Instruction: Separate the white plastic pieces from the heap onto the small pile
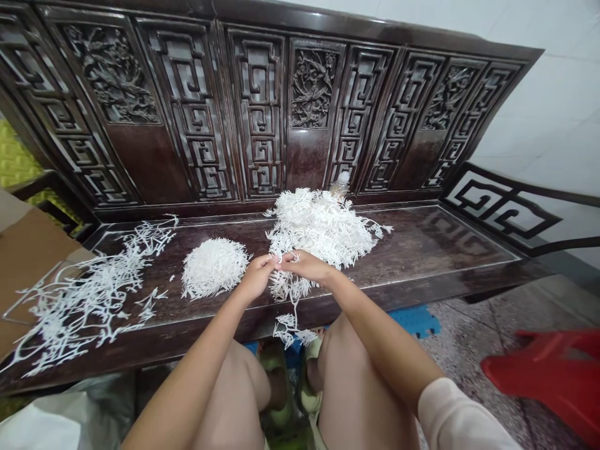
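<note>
A dark carved desk (pixel 422 250) carries a big heap of white plastic sprigs (pixel 323 225) at far centre, bare white stalks (pixel 84 300) spread over its left end, and a small round mound (pixel 213 267) between. At its near edge the left hand (pixel 257 276) and right hand (pixel 307 265), fingertips meeting, pinch one sprig strand (pixel 291 297) dangling over the edge.

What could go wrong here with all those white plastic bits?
The white sprig pinched by the left hand and right hand dangles past the bench edge, so bits could drop to the floor. The small heap lies near the big pile; a nudge might mix them.
</note>
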{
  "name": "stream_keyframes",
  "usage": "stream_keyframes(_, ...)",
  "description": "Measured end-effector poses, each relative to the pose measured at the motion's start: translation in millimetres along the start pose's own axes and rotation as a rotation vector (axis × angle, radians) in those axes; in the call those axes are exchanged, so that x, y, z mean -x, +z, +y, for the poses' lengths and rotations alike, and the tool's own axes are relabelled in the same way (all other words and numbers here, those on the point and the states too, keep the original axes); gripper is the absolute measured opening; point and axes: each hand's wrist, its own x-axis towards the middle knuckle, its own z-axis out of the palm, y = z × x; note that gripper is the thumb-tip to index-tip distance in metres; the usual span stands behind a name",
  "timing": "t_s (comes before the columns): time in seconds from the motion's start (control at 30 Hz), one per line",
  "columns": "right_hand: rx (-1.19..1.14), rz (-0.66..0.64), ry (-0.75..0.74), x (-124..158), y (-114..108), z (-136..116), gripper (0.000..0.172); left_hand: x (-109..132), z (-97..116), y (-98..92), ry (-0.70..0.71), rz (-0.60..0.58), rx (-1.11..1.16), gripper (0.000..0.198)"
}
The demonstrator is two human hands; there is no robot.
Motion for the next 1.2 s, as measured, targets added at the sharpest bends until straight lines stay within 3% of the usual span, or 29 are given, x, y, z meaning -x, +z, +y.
stream_keyframes(0.17,-0.067,0.077,0.036,-3.3,6.2,-4.5,0.020,-1.1,4.8,12.7,-0.011,0.060,0.258,0.032)
stream_keyframes(0.23,-0.073,0.089,0.020,-1.3,7.8,-7.5,0.019,-4.5,4.9,8.0,-0.014,0.172,0.318,0.029)
stream_keyframes(0.37,-0.077,0.140,0.027,12.1,3.5,-16.9,0.022,-11.7,-15.8,-36.2,-0.070,0.704,0.341,0.032)
stream_keyframes(0.43,-0.078,0.205,0.037,17.5,-1.1,-20.0,0.023,-11.7,-35.6,-63.3,-0.135,0.787,0.198,0.028)
stream_keyframes(0.53,-0.053,0.226,0.074,15.7,-5.1,-17.7,0.021,-10.4,-63.0,-85.4,-0.324,0.653,-0.084,0.020)
stream_keyframes(0.63,-0.008,0.181,0.101,5.7,-3.2,-7.7,0.016,-14.1,-74.6,-83.8,-0.426,0.588,-0.376,0.029)
stream_keyframes(0.73,0.022,0.146,0.078,-2.0,0.2,2.3,0.018,-19.3,-68.3,-73.7,-0.461,0.640,-0.592,0.045)
stream_keyframes(0.83,0.032,0.163,0.056,-4.0,0.7,6.3,0.021,-18.1,-48.7,-62.8,-0.343,0.678,-0.630,0.043)
stream_keyframes(0.9,0.018,0.159,0.028,-3.9,-0.2,6.0,0.022,-13.1,-31.3,-53.1,-0.173,0.558,-0.461,0.040)
stream_keyframes(0.97,-0.017,0.107,0.004,-3.8,-1.0,5.1,0.022,-6.4,-13.7,-40.2,-0.030,0.326,-0.267,0.042)
stream_keyframes(1.07,-0.056,0.039,-0.013,-4.0,-1.6,5.0,0.023,2.1,5.4,-19.2,0.045,0.017,-0.262,0.040)
stream_keyframes(1.2,-0.006,0.067,-0.006,-3.8,-3.0,6.8,0.023,3.7,11.4,-3.5,0.054,-0.064,-0.382,0.038)
